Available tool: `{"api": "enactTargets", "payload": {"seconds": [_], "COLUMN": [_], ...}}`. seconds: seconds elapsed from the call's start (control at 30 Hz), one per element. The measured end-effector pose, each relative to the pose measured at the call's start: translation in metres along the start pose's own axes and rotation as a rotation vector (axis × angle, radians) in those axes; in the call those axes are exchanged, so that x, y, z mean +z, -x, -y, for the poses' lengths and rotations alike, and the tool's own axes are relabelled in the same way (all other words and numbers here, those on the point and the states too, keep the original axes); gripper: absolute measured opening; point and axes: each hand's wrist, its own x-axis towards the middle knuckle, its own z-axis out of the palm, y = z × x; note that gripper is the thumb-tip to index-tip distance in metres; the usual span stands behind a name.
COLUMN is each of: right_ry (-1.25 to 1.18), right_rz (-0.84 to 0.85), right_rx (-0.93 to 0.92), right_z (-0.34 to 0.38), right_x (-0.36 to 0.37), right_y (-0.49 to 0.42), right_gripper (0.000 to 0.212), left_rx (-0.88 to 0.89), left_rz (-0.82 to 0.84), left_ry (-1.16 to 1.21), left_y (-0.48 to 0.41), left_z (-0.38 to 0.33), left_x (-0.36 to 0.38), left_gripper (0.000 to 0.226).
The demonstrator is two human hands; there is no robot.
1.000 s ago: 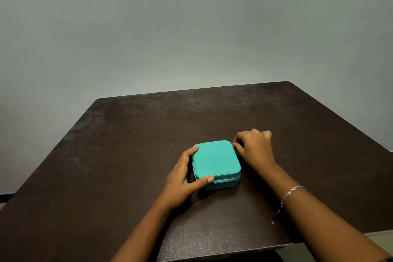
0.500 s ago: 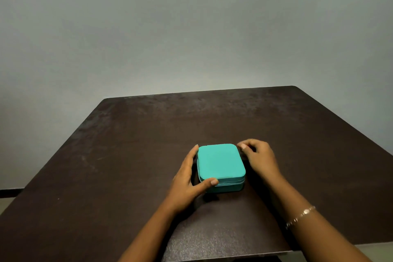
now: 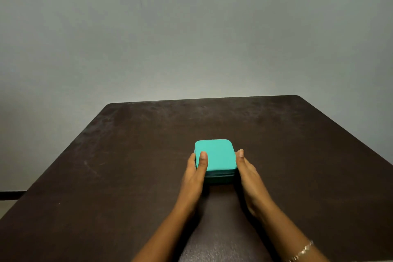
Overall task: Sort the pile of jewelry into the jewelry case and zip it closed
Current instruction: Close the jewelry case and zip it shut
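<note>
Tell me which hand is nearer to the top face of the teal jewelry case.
Left. The left hand lays its thumb on the top face of the teal jewelry case, near its left edge. The right hand only touches the right side wall.

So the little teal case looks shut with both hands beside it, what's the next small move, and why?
Probably let go and lift both hands away. The jewelry case lies on the table with its lid down, its front seam looks closed, and no loose jewelry shows. The left hand and right hand just flank it, fingers straight. The zip pull is hidden.
</note>
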Motion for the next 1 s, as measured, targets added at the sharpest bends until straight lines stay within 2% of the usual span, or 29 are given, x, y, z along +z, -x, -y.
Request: {"api": "enactTargets", "payload": {"seconds": [0.1,0.2,0.23,0.3,0.37,0.43,0.47,0.53,0.6,0.67,0.8,1.0], "right_ry": [0.05,0.083,0.093,0.166,0.276,0.368,0.412,0.513,0.648,0.745,0.844,0.835], "right_rz": [0.027,0.033,0.036,0.034,0.035,0.019,0.007,-0.007,-0.019,-0.025,-0.022,0.007], "right_rx": [0.015,0.014,0.01,0.014,0.009,-0.006,-0.018,-0.087,-0.14,-0.199,-0.238,-0.23], "right_z": [0.006,0.009,0.008,0.006,0.004,-0.003,-0.002,-0.006,-0.014,-0.018,-0.023,-0.025], "right_x": [0.007,0.01,0.01,0.01,0.008,0.006,0.007,0.006,0.005,0.005,0.008,0.004], "right_y": [-0.028,-0.048,-0.053,-0.058,-0.058,-0.057,-0.054,-0.05,-0.051,-0.05,-0.051,-0.05], "right_gripper": [0.042,0.039,0.04,0.04,0.056,0.085,0.083,0.063,0.065,0.075,0.081,0.071], "left_rx": [-0.002,-0.015,-0.021,-0.019,-0.025,-0.008,0.016,0.091,0.149,0.14,0.148,0.146], "left_rz": [-0.005,0.019,0.029,0.037,0.047,0.045,0.045,0.049,0.041,-0.003,-0.037,-0.023], "left_ry": [-0.1,-0.121,-0.131,-0.156,-0.187,-0.215,-0.245,-0.353,-0.472,-0.556,-0.597,-0.533], "left_y": [-0.031,-0.049,-0.053,-0.058,-0.062,-0.064,-0.064,-0.062,-0.061,-0.059,-0.06,-0.059], "left_z": [-0.003,-0.009,-0.008,-0.004,0.003,0.007,0.01,0.013,0.021,0.025,0.031,0.035], "left_x": [-0.006,-0.007,-0.007,-0.007,-0.008,-0.01,-0.011,-0.012,-0.012,-0.012,-0.012,-0.017], "left_gripper": [0.08,0.053,0.051,0.061,0.06,0.047,0.043,0.05,0.075,0.089,0.082,0.078]}}
